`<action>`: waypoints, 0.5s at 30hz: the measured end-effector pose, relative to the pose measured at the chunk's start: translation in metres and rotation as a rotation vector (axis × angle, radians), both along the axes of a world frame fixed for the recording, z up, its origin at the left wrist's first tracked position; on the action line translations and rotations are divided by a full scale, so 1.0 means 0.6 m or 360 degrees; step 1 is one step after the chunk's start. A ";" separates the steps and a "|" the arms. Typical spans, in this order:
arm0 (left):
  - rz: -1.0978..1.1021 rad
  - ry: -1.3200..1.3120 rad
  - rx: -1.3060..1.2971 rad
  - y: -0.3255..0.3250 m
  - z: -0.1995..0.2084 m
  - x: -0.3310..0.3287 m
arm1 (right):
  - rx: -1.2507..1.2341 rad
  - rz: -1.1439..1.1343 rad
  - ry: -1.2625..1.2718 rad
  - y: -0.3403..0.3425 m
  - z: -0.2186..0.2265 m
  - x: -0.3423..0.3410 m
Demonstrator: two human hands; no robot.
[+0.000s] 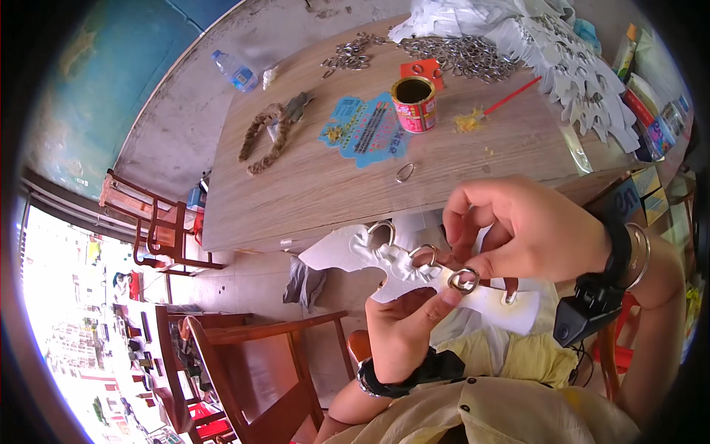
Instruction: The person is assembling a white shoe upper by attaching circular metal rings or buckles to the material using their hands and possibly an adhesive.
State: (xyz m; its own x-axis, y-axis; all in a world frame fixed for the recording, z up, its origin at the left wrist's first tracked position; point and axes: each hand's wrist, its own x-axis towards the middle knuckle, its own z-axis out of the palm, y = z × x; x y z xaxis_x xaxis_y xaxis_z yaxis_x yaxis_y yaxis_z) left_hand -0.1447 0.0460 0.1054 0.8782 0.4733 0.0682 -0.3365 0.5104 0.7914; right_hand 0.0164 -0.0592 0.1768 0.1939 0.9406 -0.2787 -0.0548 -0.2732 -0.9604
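Note:
A flat white cut-out piece (344, 251) with curved edges and several metal rings along it is held in front of my body, below the table's near edge. My left hand (403, 337) is closed on its lower edge, thumb on top beside one oval metal ring (464, 280). My right hand (529, 229) comes in from the right with bent fingers, its thumb tip at that ring's upper rim. What its fingertips pinch is hidden. White material is bunched through the rings. Further right along the piece, another loop (510, 297) sits by a yellowish stain.
On the wooden table (310, 200) stand an open can (415, 111) and a bottle (235, 72). A blue card (366, 133), a brown furry loop (259, 144), a red stick (512, 96), a loose ring (404, 172) and heaped rings (466, 58) lie there. White cut-outs (577, 74) pile at right. Wooden chairs (259, 362) stand left.

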 end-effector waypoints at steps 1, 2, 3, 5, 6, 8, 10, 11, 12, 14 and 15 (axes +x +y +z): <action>0.0005 0.0017 -0.0035 0.000 0.001 0.000 | 0.0005 -0.0060 -0.0088 0.000 0.001 -0.005; 0.0011 0.0035 -0.0025 0.001 0.001 0.000 | 0.0076 -0.0078 -0.0195 -0.002 0.001 -0.009; 0.0017 0.0053 -0.0016 0.001 -0.001 0.000 | 0.0147 -0.0096 -0.0302 -0.005 -0.001 -0.011; 0.0018 0.0095 0.0010 0.003 -0.001 0.001 | 0.0251 -0.0113 -0.0502 -0.006 -0.002 -0.015; 0.0011 0.0119 0.0027 0.004 0.000 0.003 | 0.0285 -0.0114 -0.0594 -0.006 0.000 -0.016; 0.0007 0.0151 0.0046 0.006 0.001 0.004 | 0.0330 -0.0124 -0.0726 -0.006 0.000 -0.019; 0.0008 0.0168 0.0049 0.006 0.002 0.004 | 0.0351 -0.0147 -0.0807 -0.006 -0.003 -0.020; 0.0038 0.0170 0.0046 0.005 0.001 0.005 | 0.0351 -0.0142 -0.0842 -0.006 -0.004 -0.020; 0.0067 0.0172 0.0043 0.004 -0.001 0.007 | 0.0349 -0.0139 -0.0878 -0.007 -0.004 -0.019; 0.0139 0.0172 0.0034 0.005 -0.006 0.010 | 0.0300 -0.0169 -0.0864 -0.008 0.000 -0.017; 0.0184 0.0172 0.0028 0.007 -0.009 0.012 | 0.0254 -0.0201 -0.0815 -0.010 0.006 -0.016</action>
State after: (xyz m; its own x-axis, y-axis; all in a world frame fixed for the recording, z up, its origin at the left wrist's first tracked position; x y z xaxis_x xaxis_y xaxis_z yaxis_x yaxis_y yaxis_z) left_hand -0.1378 0.0501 0.0998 0.8206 0.5713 -0.0146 -0.3047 0.4590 0.8345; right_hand 0.0067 -0.0652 0.1803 0.3812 0.9242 0.0251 0.4077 -0.1436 -0.9018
